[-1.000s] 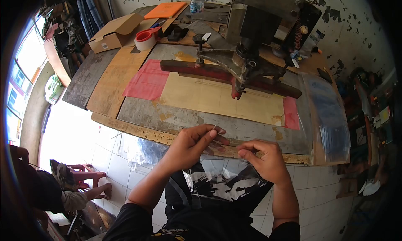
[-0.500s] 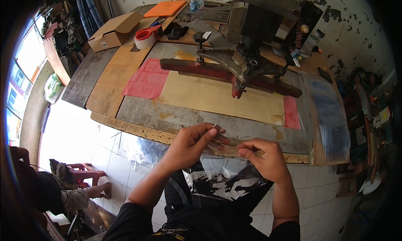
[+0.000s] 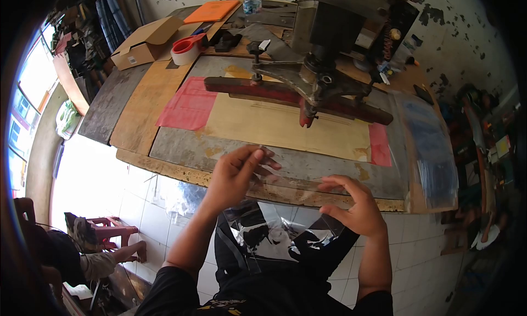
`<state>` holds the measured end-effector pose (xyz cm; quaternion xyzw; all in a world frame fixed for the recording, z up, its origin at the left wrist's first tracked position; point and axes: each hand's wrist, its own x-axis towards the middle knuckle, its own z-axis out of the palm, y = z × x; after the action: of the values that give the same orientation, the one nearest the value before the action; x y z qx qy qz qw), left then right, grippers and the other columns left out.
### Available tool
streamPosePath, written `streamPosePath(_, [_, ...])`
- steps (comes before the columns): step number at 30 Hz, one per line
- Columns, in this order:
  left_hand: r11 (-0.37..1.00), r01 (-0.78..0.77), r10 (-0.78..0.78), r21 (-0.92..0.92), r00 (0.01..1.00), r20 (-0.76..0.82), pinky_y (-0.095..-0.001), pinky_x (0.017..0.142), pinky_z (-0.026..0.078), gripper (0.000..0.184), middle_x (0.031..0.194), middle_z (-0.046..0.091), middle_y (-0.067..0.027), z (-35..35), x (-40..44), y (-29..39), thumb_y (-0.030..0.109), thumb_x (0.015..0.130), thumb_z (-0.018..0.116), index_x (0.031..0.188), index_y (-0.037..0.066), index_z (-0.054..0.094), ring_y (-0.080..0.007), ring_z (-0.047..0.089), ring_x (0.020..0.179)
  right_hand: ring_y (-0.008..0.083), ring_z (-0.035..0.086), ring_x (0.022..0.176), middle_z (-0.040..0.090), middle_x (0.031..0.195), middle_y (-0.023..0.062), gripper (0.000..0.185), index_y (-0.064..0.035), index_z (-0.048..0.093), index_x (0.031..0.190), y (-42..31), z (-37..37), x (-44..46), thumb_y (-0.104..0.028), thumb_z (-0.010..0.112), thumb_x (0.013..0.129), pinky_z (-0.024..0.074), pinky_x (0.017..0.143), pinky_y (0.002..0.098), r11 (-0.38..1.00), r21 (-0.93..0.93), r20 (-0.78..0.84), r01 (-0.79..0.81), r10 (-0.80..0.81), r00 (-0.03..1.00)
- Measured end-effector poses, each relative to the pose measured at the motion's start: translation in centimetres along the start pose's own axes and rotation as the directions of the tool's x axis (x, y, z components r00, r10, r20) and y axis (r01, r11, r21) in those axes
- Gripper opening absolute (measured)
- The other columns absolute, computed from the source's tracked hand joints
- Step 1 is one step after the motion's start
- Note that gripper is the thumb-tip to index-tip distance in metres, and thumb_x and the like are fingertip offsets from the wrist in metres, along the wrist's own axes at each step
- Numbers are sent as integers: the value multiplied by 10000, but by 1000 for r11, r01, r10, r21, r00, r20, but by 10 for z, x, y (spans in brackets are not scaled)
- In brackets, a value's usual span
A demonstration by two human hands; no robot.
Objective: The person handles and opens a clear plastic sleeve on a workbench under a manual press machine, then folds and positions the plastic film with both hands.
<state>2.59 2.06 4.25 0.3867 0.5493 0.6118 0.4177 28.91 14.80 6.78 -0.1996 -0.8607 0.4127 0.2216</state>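
Observation:
My left hand (image 3: 233, 176) pinches the upper edge of a clear plastic sheet (image 3: 277, 228) between thumb and forefinger, in front of the table edge. The sheet hangs down over my lap and catches shiny reflections; its outline is hard to make out. My right hand (image 3: 357, 209) is beside the sheet's right side, open, with thumb and fingers apart. Beyond both hands, a press machine (image 3: 315, 77) with a long red-and-dark bar stands over a cream sheet (image 3: 274, 124) fixed with red strips at both ends.
Flat clear plastic pieces (image 3: 436, 179) lie stacked at the table's right end. A cardboard box (image 3: 145, 44), a tape roll (image 3: 185, 51), an orange folder (image 3: 213, 11) and a water bottle (image 3: 252, 2) stand at the back left. Another person (image 3: 99, 264) sits at lower left, near a red stool (image 3: 112, 231).
My left hand has moved left and slightly up, still pinching. The fingers of my right hand have spread from a pinch. The view has shifted slightly.

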Motion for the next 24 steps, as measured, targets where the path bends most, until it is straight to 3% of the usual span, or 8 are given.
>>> streamPosePath(3, [999, -28, 26, -44, 998, -53, -265, 748, 587, 280, 990, 741, -97, -11, 8, -8, 197, 1098, 508, 1116, -33, 666, -153, 734, 908, 261, 675, 1104, 713, 1170, 84, 400, -42, 678, 1158, 13, -11, -16, -152, 857, 818, 509, 977, 378, 998, -39, 38, -51, 52, 998])
streamPosePath(5, [975, -163, 173, 151, 983, -55, -290, 701, 609, 324, 1058, 740, -148, -19, 12, -13, 235, 1105, 495, 1194, -47, 626, -187, 745, 891, 267, 677, 1105, 709, 1172, 86, 393, -43, 676, 1151, 20, -18, -23, -152, 856, 820, 511, 975, 380, 999, -51, 59, -21, 24, 998])
streamPosePath(10, [998, -41, 43, 40, 997, -61, -270, 678, 591, 308, 1025, 740, -139, -20, 12, -7, 208, 1104, 497, 1172, -59, 633, -181, 745, 865, 262, 679, 1109, 698, 1168, 85, 373, -43, 676, 1159, 27, -22, -40, -132, 840, 836, 527, 956, 378, 998, -49, 98, -43, 48, 994])
streamPosePath(12, [990, -89, 98, 106, 992, -83, -247, 648, 567, 301, 998, 752, -135, -20, 12, -9, 207, 1105, 497, 1171, -51, 637, -169, 746, 825, 241, 679, 1118, 688, 1184, 80, 341, -38, 685, 1170, 23, -21, -42, -98, 813, 860, 552, 931, 363, 984, 45, 67, -174, 170, 983])
streamPosePath(15, [978, -150, 164, 146, 983, -83, -231, 618, 546, 310, 985, 764, -141, -20, 13, -10, 228, 1107, 492, 1176, -36, 640, -156, 743, 782, 218, 678, 1092, 677, 1178, 71, 284, -40, 713, 1146, 22, -18, -44, -75, 791, 876, 577, 900, 340, 970, 82, 39, -231, 228, 973])
streamPosePath(18, [987, -89, 102, 130, 990, -94, -234, 602, 537, 316, 980, 761, -151, -19, 8, -1, 231, 1108, 490, 1173, -43, 635, -164, 745, 776, 208, 668, 1069, 669, 1145, 63, 213, -49, 745, 1085, 31, -21, -49, -81, 788, 879, 583, 874, 338, 990, -52, 78, -130, 134, 988])
streamPosePath(22, [992, -101, 106, 71, 991, -76, -236, 597, 535, 318, 972, 759, -158, -21, 4, 4, 227, 1109, 485, 1170, -48, 633, -180, 749, 779, 207, 657, 1036, 664, 1119, 54, 182, -54, 760, 1046, 30, -19, -51, -93, 793, 872, 564, 865, 341, 991, -6, 75, -136, 137, 988])
streamPosePath(24, [985, -163, 165, 51, 986, -37, -236, 595, 533, 311, 964, 759, -168, -20, -1, 10, 215, 1108, 482, 1166, -51, 631, -196, 753, 781, 210, 652, 1021, 668, 1117, 45, 179, -56, 763, 1043, 30, -18, -51, -100, 791, 873, 543, 879, 348, 986, -150, 51, -72, 80, 995])
